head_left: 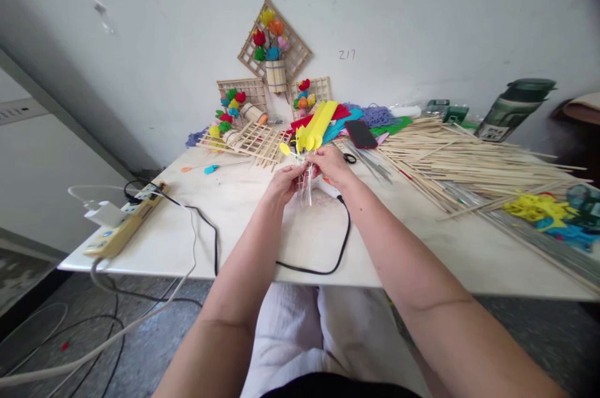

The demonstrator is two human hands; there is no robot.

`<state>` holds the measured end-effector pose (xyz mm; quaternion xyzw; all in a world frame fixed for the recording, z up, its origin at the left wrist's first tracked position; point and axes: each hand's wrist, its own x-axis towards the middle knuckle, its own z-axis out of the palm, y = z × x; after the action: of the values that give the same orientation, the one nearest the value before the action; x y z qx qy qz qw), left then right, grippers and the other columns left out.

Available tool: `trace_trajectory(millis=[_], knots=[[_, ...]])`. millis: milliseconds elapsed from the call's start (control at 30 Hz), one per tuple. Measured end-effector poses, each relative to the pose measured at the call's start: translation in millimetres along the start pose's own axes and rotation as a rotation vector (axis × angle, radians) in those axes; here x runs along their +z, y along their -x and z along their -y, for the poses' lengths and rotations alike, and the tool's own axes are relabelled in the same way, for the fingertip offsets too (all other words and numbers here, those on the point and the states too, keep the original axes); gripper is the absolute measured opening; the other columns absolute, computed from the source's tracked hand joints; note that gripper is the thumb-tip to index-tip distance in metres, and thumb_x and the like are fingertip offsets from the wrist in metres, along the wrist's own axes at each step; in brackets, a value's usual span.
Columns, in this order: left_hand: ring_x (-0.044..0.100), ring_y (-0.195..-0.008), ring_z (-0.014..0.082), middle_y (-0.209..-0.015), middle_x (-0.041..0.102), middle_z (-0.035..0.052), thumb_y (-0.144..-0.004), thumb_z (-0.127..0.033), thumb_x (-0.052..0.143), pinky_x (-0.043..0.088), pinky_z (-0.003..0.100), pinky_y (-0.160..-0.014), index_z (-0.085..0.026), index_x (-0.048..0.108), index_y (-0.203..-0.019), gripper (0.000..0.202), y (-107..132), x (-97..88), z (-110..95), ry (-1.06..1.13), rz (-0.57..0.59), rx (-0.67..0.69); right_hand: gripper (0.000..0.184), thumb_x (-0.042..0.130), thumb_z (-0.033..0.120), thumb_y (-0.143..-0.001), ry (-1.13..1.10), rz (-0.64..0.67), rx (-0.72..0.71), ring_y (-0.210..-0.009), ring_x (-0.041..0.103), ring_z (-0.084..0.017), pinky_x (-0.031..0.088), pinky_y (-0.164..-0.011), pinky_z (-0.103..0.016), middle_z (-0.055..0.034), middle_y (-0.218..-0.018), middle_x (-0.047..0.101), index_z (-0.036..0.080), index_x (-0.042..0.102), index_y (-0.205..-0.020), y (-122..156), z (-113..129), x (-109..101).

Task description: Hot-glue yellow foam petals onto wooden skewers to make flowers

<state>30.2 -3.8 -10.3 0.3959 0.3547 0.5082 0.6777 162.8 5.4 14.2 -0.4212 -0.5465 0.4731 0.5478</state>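
Both my hands meet above the middle of the table, closed around thin wire stems topped with yellow petals [309, 142]. My left hand [285, 182] pinches the stems from the left, one yellow round petal [284, 149] standing just above its fingers. My right hand [330, 164] grips the same bundle from the right. The bare stem ends [308, 197] hang below my fingers. Under my hands lies a white tool, perhaps a glue gun [330, 189], with a black cord; my hands partly hide it. Scissors [349, 158] lie just beyond my right hand.
Lattice panels with colourful flowers [274, 42] lean on the wall. Many thin wooden sticks [469, 157] cover the right side, near a dark bottle [515, 109]. A phone [360, 134] lies on coloured sheets. A power strip [126, 223] with trailing cords sits at the left edge.
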Motion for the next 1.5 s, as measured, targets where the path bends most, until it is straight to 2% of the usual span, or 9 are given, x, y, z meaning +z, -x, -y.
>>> trace_trajectory(millis=[433, 533, 667, 867, 1100, 1333, 1500], knots=[[0.055, -0.056, 0.0078, -0.06, 0.06, -0.0005, -0.048, -0.04, 0.083, 0.044, 0.021, -0.055, -0.013, 0.055, -0.059, 0.041, 4.5, 3.3, -0.2, -0.166, -0.073, 0.122, 0.016, 0.057, 0.014, -0.065, 0.104, -0.056, -0.017, -0.031, 0.047, -0.01, 0.041, -0.035, -0.02, 0.0045, -0.036, 0.049, 0.016, 0.05, -0.051, -1.3, -3.0, 0.6], [0.055, -0.054, 0.0081, -0.06, 0.061, 0.0002, -0.05, -0.042, 0.082, 0.045, 0.022, -0.056, -0.013, 0.054, -0.059, 0.041, 4.6, 2.9, -0.4, -0.169, -0.075, 0.119, 0.016, 0.056, 0.015, -0.066, 0.106, -0.063, -0.001, -0.03, 0.047, -0.01, 0.04, -0.033, -0.02, 0.0048, -0.035, 0.048, 0.017, 0.05, -0.051, -0.5, -1.2, 0.5], [0.051, -0.046, 0.0062, -0.056, 0.06, 0.0006, -0.055, -0.042, 0.08, 0.042, 0.021, -0.049, -0.013, 0.055, -0.062, 0.038, 6.2, 4.7, -2.0, -0.197, -0.086, 0.114, 0.016, 0.057, 0.017, -0.067, 0.121, -0.071, 0.012, -0.03, 0.048, -0.01, 0.039, -0.033, -0.019, 0.0043, -0.035, 0.049, 0.017, 0.051, -0.052, 0.4, 0.3, 0.2], [0.047, -0.041, 0.0051, -0.05, 0.057, -0.0001, -0.054, -0.045, 0.08, 0.035, 0.019, -0.042, -0.013, 0.054, -0.057, 0.041, 5.1, 4.6, -1.4, -0.24, -0.112, 0.144, 0.017, 0.057, 0.018, -0.068, 0.081, -0.072, 0.013, -0.029, 0.047, -0.01, 0.039, -0.034, -0.02, 0.0042, -0.034, 0.048, 0.017, 0.05, -0.053, 1.7, 1.1, 2.6], [0.045, -0.04, 0.0047, -0.051, 0.056, -0.0006, -0.057, -0.046, 0.078, 0.036, 0.019, -0.042, -0.013, 0.057, -0.059, 0.039, 6.9, 7.6, -1.9, -0.264, -0.103, 0.153, 0.017, 0.057, 0.017, -0.069, 0.074, -0.102, -0.006, -0.029, 0.047, -0.01, 0.04, -0.034, -0.02, 0.0047, -0.035, 0.048, 0.017, 0.05, -0.053, 1.0, -0.6, 4.9], [0.05, -0.045, 0.0063, -0.056, 0.059, 0.0001, -0.062, -0.046, 0.074, 0.04, 0.019, -0.045, -0.012, 0.066, -0.077, 0.038, 8.4, 7.2, -3.8, -0.232, -0.109, 0.121, 0.017, 0.057, 0.017, -0.067, 0.078, -0.156, 0.032, -0.029, 0.047, -0.01, 0.04, -0.034, -0.021, 0.0049, -0.035, 0.048, 0.017, 0.05, -0.051, 1.1, -0.1, 4.6], [0.052, -0.048, 0.0065, -0.059, 0.059, 0.0012, -0.059, -0.042, 0.077, 0.039, 0.019, -0.045, -0.011, 0.063, -0.068, 0.035, 5.0, 3.2, -1.5, -0.236, -0.135, 0.129, 0.018, 0.058, 0.02, -0.069, 0.083, -0.161, -0.032, -0.03, 0.047, -0.01, 0.042, -0.035, -0.021, 0.005, -0.036, 0.048, 0.018, 0.051, -0.052, 1.2, -0.4, 5.6]])
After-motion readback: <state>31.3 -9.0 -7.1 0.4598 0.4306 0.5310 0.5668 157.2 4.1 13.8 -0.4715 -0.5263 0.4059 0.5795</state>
